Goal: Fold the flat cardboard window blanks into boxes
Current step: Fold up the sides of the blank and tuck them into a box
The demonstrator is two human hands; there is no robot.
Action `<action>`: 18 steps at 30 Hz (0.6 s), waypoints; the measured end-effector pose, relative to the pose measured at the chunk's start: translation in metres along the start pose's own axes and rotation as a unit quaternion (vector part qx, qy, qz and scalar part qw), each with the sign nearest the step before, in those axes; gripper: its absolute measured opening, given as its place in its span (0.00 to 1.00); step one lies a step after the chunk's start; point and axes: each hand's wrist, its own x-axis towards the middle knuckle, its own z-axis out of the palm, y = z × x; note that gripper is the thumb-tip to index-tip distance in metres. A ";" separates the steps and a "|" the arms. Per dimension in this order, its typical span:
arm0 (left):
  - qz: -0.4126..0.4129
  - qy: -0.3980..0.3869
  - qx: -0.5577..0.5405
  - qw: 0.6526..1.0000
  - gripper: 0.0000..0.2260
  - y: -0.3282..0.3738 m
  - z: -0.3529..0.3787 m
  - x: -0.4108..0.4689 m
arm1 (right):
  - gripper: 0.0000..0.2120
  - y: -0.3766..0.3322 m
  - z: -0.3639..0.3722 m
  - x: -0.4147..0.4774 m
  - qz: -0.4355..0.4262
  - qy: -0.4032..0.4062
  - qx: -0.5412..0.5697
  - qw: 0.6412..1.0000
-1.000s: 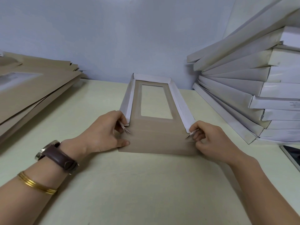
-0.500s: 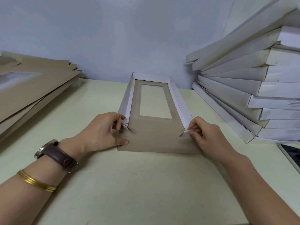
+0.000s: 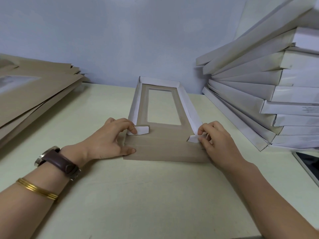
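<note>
Two white corner tabs on the half-folded window blank (image 3: 164, 150) are pinched inward — left tab (image 3: 143, 130) by the left hand (image 3: 107, 140), right tab (image 3: 193, 139) by the right hand (image 3: 217, 140).

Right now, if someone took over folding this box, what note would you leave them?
Left hand holds the left tab, folded inward; right hand pinches the right tab.
Box lies on the table, between blanks on the left and finished boxes on the right.
Done: far wall and side walls up.
Left: probably raise the near flap over the tabs.
</note>
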 end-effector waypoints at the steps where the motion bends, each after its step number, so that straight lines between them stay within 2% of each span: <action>1: 0.005 -0.001 0.002 1.000 0.19 0.000 0.000 0.001 | 0.08 0.000 0.000 0.001 -0.008 -0.002 -0.007 1.000; 12: 0.035 0.002 0.004 0.999 0.17 0.005 0.001 0.003 | 0.10 0.000 0.003 0.004 -0.029 0.000 0.019 0.999; 18: 0.040 0.000 0.028 0.999 0.18 0.005 0.002 0.003 | 0.10 0.001 0.004 0.004 -0.011 0.021 0.042 0.999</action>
